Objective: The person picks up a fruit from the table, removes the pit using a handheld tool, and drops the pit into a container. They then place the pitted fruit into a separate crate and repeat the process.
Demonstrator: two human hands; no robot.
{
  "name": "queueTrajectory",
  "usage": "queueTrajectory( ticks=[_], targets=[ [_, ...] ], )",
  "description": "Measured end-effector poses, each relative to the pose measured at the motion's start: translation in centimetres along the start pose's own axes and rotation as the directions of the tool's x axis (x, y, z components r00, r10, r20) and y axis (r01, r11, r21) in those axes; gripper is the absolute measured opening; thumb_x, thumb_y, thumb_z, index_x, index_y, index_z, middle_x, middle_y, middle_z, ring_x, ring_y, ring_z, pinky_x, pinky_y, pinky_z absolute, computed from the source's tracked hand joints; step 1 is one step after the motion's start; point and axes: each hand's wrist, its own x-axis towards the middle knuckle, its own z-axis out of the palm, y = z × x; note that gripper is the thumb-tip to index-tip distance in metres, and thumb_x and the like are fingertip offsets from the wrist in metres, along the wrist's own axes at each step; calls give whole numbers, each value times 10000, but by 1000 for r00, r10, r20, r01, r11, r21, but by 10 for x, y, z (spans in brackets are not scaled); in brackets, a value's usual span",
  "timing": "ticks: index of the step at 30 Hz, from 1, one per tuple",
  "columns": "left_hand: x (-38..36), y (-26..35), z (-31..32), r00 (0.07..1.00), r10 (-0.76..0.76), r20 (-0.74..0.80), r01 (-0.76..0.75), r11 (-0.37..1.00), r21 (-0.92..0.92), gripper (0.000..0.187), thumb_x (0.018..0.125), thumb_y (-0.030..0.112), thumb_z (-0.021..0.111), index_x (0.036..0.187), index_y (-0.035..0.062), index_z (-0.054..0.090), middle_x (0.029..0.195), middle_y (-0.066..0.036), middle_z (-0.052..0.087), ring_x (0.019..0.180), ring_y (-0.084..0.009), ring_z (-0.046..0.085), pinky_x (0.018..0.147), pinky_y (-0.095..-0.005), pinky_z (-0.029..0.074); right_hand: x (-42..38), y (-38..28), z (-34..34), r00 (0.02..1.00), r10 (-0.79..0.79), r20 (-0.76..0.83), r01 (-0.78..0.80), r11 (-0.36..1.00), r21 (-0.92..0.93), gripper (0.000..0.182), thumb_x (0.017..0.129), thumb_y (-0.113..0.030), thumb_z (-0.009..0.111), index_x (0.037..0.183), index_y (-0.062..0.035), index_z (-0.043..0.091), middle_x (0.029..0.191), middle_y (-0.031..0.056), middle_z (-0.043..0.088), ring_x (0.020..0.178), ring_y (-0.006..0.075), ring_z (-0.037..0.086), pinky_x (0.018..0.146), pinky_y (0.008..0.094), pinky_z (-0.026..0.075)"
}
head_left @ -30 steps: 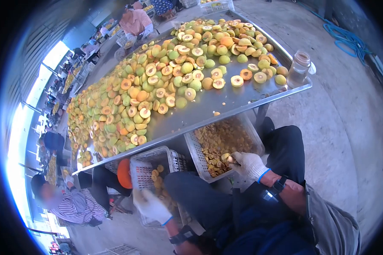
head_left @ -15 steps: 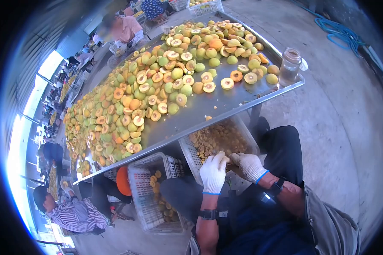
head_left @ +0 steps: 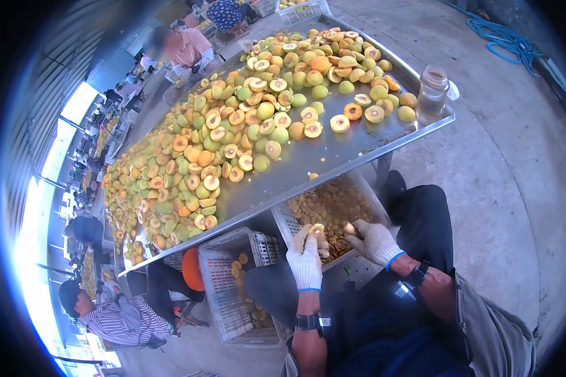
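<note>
Both my hands wear white gloves and hover over my lap, just above a white crate of pits [head_left: 365,191] under the table. My left hand [head_left: 305,259] grips a halved yellow fruit [head_left: 316,230] at its fingertips. My right hand [head_left: 375,242] is closed around a small piece [head_left: 351,229]; whether that is a tool or a fruit part is unclear. The two hands are a short gap apart. A steel table [head_left: 333,157] ahead carries a big heap of halved and whole fruit [head_left: 233,125].
A second white crate [head_left: 223,283] with several fruit halves stands left of my knee. A glass jar [head_left: 432,94] sits at the table's right corner. A person in a striped top crouches at lower left, others work at the far end. A blue hose [head_left: 503,38] lies on the concrete floor.
My left hand came up from the left crate, met my right hand on the fruit, and the two have now drawn apart, the left keeping a fruit half.
</note>
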Motion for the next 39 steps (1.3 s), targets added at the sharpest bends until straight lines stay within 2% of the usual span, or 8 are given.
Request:
queueTrajectory(
  ticks=[4,6,9,20,21,23,25,39],
  targets=[
    [9,-7,-8,997,-73,-22,76,974,211,295,1037,84,589,1296,-34,666,1048,-146,752,755,-158,703,633,-277,562,5,10,3,1000,5,-23,-6,1000,-28,372,956,-358,688,1076,-11,624,890,262,707,896,454,697,780,515,537],
    [26,-31,-26,938,345,-16,-249,707,662,293,997,118,642,1251,-16,701,1070,-195,771,838,-265,757,760,-360,592,6,13,3,997,-29,-77,32,998,47,371,959,-357,681,1053,-1,628,868,274,697,870,459,694,765,521,536],
    [10,37,-19,850,443,286,-489,460,741,211,947,156,671,1117,53,743,957,-183,759,906,-376,736,827,-445,578,3,10,0,997,-29,-71,35,996,87,365,960,-358,678,1027,-2,636,869,278,694,866,460,693,768,522,535],
    [-83,234,29,538,180,823,-809,-163,565,154,844,111,683,994,91,709,847,-119,654,836,-347,639,812,-457,513,0,7,2,998,-17,-58,21,997,68,371,983,-391,636,1049,-26,655,962,271,712,918,463,693,820,535,540],
    [-107,274,46,720,-141,680,-691,-236,683,410,918,174,688,1297,107,546,1176,-136,595,1105,-242,584,1008,-392,446,0,5,2,999,-15,-43,19,997,80,362,986,-389,628,1051,-34,652,957,268,712,909,470,692,825,536,540],
    [-148,327,44,700,-232,676,-702,-396,591,587,988,187,678,1528,103,464,1380,-128,622,1173,-155,626,1041,-331,495,3,10,8,1000,-20,-17,21,998,54,347,991,-374,605,1040,-32,624,934,267,710,892,477,687,804,561,522],
    [-161,332,31,452,13,892,-779,-482,401,473,978,137,665,1433,82,551,1239,-103,706,964,-180,722,873,-338,608,6,13,17,1000,22,21,-23,995,92,329,1001,-357,590,1046,-32,621,936,267,710,894,470,688,815,553,516],
    [-150,328,97,309,-17,951,-780,-576,243,235,901,156,671,1122,86,630,990,-108,671,843,-259,692,780,-411,567,3,11,21,998,-56,-1,56,996,74,367,971,-356,631,1029,4,588,809,279,675,804,479,679,743,552,512]
  ],
)
